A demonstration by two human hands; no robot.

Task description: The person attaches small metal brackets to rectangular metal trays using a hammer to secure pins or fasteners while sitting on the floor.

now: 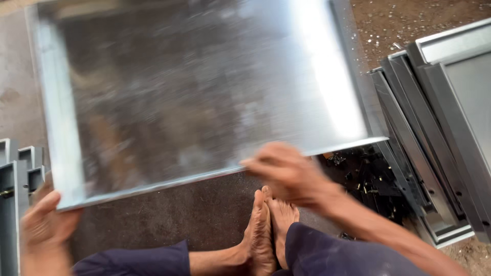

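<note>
A large shiny sheet-metal panel [204,87] with folded edges fills most of the head view, tilted and blurred by motion. My left hand [43,225] grips its near left corner, thumb up along the edge. My right hand [286,171] holds the near edge further right, fingers curled at the rim. Below the panel are my bare feet [268,230] pressed together and my legs in dark blue trousers [327,255] on the dark floor.
A stack of similar folded metal panels [440,138] lies at the right on gravelly ground. A pile of small dark metal parts [373,184] sits between that stack and my feet. Grey metal channel pieces [15,179] stand at the left edge.
</note>
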